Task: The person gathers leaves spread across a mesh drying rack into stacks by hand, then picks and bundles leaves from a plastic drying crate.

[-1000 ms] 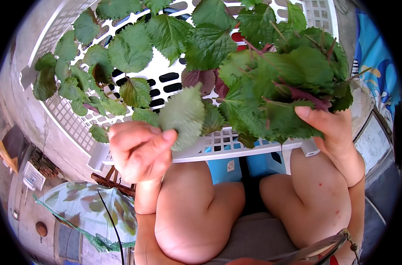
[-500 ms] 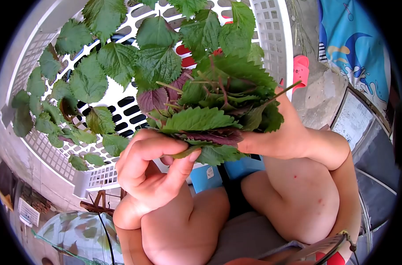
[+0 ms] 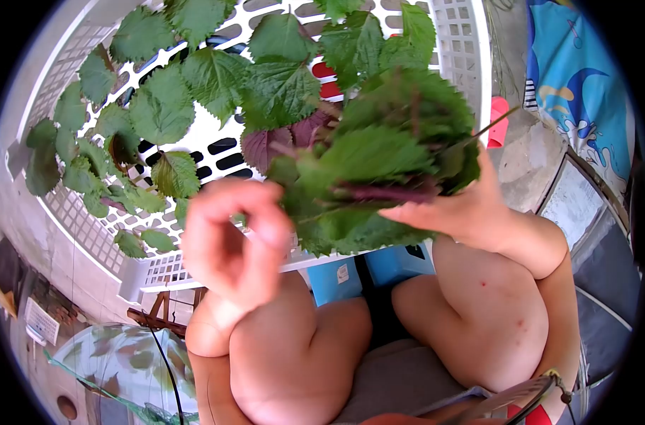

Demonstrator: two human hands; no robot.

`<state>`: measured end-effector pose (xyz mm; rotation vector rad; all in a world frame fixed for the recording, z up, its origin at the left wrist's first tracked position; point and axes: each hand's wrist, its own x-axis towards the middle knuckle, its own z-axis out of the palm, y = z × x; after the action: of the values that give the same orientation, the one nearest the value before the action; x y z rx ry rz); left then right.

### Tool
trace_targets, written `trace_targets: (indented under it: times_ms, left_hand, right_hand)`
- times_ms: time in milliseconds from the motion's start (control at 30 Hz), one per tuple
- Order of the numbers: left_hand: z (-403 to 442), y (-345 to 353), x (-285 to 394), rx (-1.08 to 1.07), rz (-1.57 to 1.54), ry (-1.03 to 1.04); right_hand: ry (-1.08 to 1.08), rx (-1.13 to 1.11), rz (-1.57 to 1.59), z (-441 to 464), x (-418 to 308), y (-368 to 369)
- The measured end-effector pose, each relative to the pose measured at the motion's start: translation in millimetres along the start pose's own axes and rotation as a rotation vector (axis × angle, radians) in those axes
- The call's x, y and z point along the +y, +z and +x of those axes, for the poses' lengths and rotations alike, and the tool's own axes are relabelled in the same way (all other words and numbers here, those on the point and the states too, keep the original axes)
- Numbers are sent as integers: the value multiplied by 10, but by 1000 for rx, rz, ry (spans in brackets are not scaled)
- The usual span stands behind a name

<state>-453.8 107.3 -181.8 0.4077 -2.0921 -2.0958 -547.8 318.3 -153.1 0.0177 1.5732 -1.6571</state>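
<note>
A thick bunch of green and purple serrated leaves (image 3: 386,163) is gripped in my right hand (image 3: 464,205), its thumb pressed on the near side. Just left of the bunch, my left hand (image 3: 237,244) is raised and blurred by motion, thumb and forefinger curled toward each other; no leaf shows between them. Beneath both hands is a white slotted plastic basket (image 3: 131,276). Single green leaves (image 3: 161,105) are spread over its bottom, and purple leaves (image 3: 267,147) lie near the bunch.
Blue plastic objects (image 3: 333,283) show between my knees. A clear bag of leaves (image 3: 127,361) is at the lower left. On the right are a blue patterned cloth (image 3: 577,85), a pink shoe (image 3: 497,124) and a framed panel (image 3: 574,198).
The single leaf in my left hand went to the bunch, and that hand has since drawn back to the left. The basket and bunch have shifted in view.
</note>
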Motion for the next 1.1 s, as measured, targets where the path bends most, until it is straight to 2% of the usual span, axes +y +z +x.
trace_targets:
  times_ms: [33, 100, 167, 233, 467, 767, 833, 900, 1000, 1033, 1100]
  left_hand:
    - [20, -61, -38, 97, 79, -88]
    - [123, -116, -87, 124, 421, -289]
    - [158, -109, -165, 4, 689, -296]
    - [130, -105, -261, 5, 807, -249]
    - [187, -111, -317, -11, 899, -155]
    - [136, -172, -265, 11, 769, -303]
    - [84, -225, -297, 74, 621, -180]
    - [56, -259, -225, 110, 543, -161]
    - [10, -275, -114, 243, 426, -136]
    - [-1, -310, -99, 233, 502, -37]
    - [4, -381, -117, 184, 683, 296]
  right_hand:
    - [36, 43, 3, 2, -35, -13]
    - [135, 96, 159, 0, -75, -23]
    - [133, 203, 123, -3, -106, -64]
    - [95, 208, 167, 6, -92, -81]
    - [123, 221, 189, 9, -138, -95]
    - [134, 214, 198, -10, -123, -93]
    - [138, 212, 203, -11, -124, -105]
    - [172, 184, 75, -9, -120, -119]
    - [174, 176, 54, -9, -105, -122]
    - [171, 174, 58, -14, -105, -121]
    - [177, 160, 68, -20, -110, -113]
